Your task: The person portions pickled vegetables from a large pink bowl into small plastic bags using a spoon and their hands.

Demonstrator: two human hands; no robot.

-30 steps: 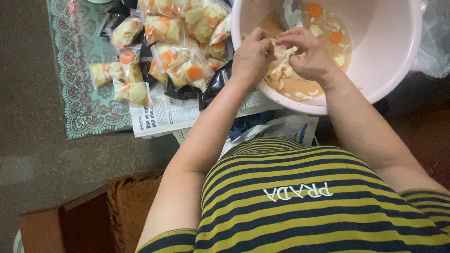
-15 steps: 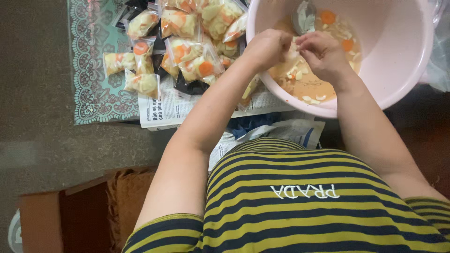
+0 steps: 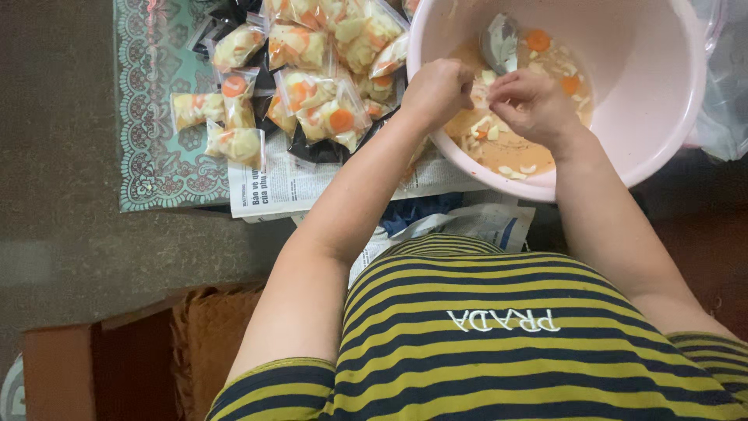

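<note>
Many filled bags [image 3: 312, 74] piled left; vegetables remain in pink basin [image 3: 662, 117]. Left hand [image 3: 436, 90] and right hand [image 3: 530, 101] grips closed, contents hidden.

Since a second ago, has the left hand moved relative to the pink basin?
No. The left hand is still at the pink basin's near-left rim, by the right hand; only the camera shifted.

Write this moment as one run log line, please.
left hand: over round pink plastic basin | right hand: pinching pale vegetable pieces | clear filled bags: beside basin
</note>
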